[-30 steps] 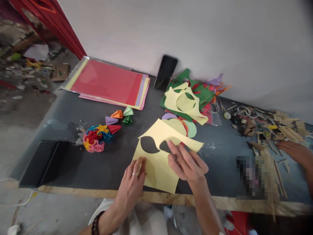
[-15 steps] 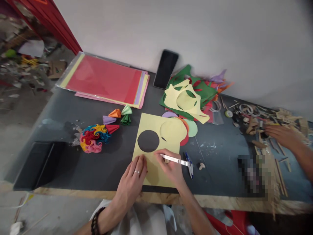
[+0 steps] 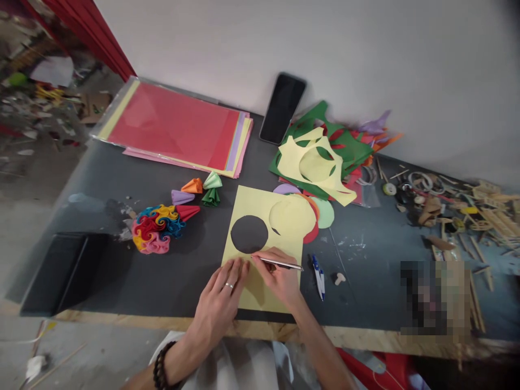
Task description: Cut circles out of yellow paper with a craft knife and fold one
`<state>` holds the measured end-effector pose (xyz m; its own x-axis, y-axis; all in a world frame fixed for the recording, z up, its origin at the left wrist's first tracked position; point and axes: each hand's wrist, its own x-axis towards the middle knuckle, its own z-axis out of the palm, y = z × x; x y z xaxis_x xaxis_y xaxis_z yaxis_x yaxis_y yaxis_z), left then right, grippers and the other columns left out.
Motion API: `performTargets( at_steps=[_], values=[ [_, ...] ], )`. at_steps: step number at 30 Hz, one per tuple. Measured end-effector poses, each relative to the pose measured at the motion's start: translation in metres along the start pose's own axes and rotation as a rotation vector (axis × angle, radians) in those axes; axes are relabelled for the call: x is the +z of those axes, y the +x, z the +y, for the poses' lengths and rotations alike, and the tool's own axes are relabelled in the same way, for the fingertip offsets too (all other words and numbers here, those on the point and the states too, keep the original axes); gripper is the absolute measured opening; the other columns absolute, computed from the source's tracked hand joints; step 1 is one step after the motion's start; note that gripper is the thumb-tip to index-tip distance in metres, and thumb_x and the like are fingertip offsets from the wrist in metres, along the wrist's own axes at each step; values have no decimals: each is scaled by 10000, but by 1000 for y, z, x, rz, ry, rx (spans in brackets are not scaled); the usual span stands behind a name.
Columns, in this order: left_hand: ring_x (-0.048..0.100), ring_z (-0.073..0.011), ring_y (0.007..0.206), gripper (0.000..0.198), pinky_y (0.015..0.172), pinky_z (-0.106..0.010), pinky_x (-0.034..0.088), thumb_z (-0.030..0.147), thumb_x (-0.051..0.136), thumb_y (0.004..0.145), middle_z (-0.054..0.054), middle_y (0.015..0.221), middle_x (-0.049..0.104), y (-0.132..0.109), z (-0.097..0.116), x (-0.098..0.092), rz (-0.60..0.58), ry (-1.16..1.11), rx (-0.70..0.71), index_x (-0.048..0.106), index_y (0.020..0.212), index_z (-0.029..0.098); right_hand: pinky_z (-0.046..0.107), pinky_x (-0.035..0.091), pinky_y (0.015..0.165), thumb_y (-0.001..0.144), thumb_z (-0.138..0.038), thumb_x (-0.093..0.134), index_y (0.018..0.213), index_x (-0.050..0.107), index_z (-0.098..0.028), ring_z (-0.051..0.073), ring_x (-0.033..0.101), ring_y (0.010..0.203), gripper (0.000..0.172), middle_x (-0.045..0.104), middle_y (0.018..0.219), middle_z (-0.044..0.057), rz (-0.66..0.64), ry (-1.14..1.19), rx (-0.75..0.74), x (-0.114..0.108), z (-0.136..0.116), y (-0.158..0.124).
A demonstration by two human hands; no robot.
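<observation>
Head camera: the yellow sheet (image 3: 254, 206), curled up a second ago, now lies flat on the dark surface (image 3: 190, 287), its round hole (image 3: 249, 234) exposed, so the paper seems steady for working. The left hand (image 3: 219, 292) presses it with extended fingers, nothing visibly gripped; the right hand (image 3: 282, 279) has fingers pinched around a pen-like tool (image 3: 280, 263), tip near the hole.
</observation>
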<state>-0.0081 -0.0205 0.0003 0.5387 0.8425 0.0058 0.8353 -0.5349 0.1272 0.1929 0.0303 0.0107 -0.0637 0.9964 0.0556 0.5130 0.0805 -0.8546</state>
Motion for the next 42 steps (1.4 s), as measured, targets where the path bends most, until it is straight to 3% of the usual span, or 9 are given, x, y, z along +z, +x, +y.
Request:
performTargets(
  at_steps=[4, 9, 13, 26, 34, 38, 42],
  values=[
    [561, -217, 1434, 809, 1152, -350, 473, 72, 404, 982, -94, 1555, 624, 2, -1, -2, 17, -10, 2, 59, 1705, 181, 272, 590, 656, 976, -256, 667, 1006, 816, -248, 170, 738, 778, 152, 810, 891, 42, -23, 2, -28, 0, 1, 1],
    [571, -230, 1421, 675, 1160, -360, 461, 68, 437, 982, -90, 1556, 623, 3, -1, -4, -3, 13, 17, 332, 1642, 157, 284, 612, 744, 982, -233, 661, 1039, 814, -252, 172, 744, 840, 164, 818, 920, 40, -46, -19, -69, -1, 0, 0],
    [567, -225, 1420, 612, 1151, -363, 469, 51, 441, 979, -94, 1559, 614, 3, -2, -3, -27, -11, 18, 437, 1580, 163, 291, 609, 758, 989, -223, 653, 1065, 815, -247, 165, 729, 831, 180, 816, 920, 43, -46, -46, -91, -2, 1, -2],
    [557, -228, 1412, 621, 1121, -363, 499, 45, 425, 973, -79, 1565, 601, 3, -1, -2, -29, -22, -4, 472, 1573, 198, 333, 633, 717, 983, -217, 654, 1075, 818, -266, 184, 716, 776, 195, 820, 879, 41, 19, -128, -96, -7, -1, -14],
    [612, -272, 1361, 660, 1080, -400, 538, 93, 525, 947, -110, 1514, 642, 4, 0, 2, 54, 25, 29, 484, 1580, 276, 327, 651, 744, 979, -287, 640, 1151, 815, -303, 202, 768, 840, 246, 772, 939, 52, 131, 44, 62, -12, -2, -22],
    [607, -268, 1360, 730, 1076, -391, 531, 54, 525, 909, -89, 1498, 662, 5, 2, 1, 52, 12, 6, 465, 1595, 295, 289, 633, 677, 971, -316, 647, 1245, 759, -305, 179, 754, 757, 296, 786, 917, 30, 64, 71, 147, -7, -2, -26],
    [634, -258, 1300, 757, 1035, -383, 543, 23, 517, 887, -74, 1463, 686, 9, 2, -2, 68, 13, 9, 472, 1590, 300, 266, 601, 567, 915, -381, 731, 987, 765, -283, 169, 718, 619, 127, 790, 783, -5, 137, 47, 248, -1, 0, -29]
  ],
)
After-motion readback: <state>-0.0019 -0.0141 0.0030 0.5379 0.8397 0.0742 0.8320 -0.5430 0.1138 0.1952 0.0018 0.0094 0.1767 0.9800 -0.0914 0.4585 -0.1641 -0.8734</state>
